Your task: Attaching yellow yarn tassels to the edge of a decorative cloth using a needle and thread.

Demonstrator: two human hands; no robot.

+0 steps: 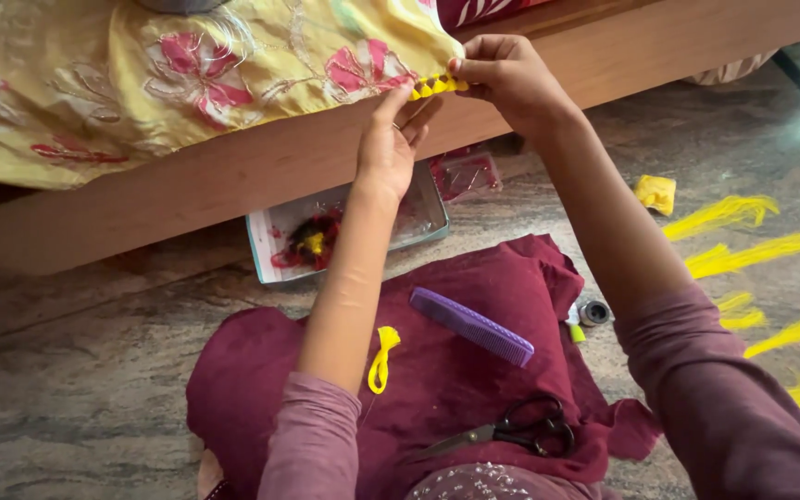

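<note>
Yellow zigzag trim (pixel 437 87) is held at the hem of the yellow flowered cloth (pixel 187 74) draped over a wooden bed edge (pixel 233 176). It is pinched at its right end by the right hand (pixel 506 74), fingers clenched on it, while the left hand (pixel 389 148) is pressed against it from below with an extended finger; whether anything is grasped there cannot be told. For neat work, the trim is best kept flat and taut along the hem. Below, a shallow pale box (pixel 344 231) of red and yellow scraps is seen, no label legible. On maroon fabric (pixel 474 389) lie a purple comb (pixel 471 326), black scissors (pixel 511 432) and a yellow thread loop (pixel 382 359). Yellow tassels (pixel 752 250) are spread on the floor.
</note>
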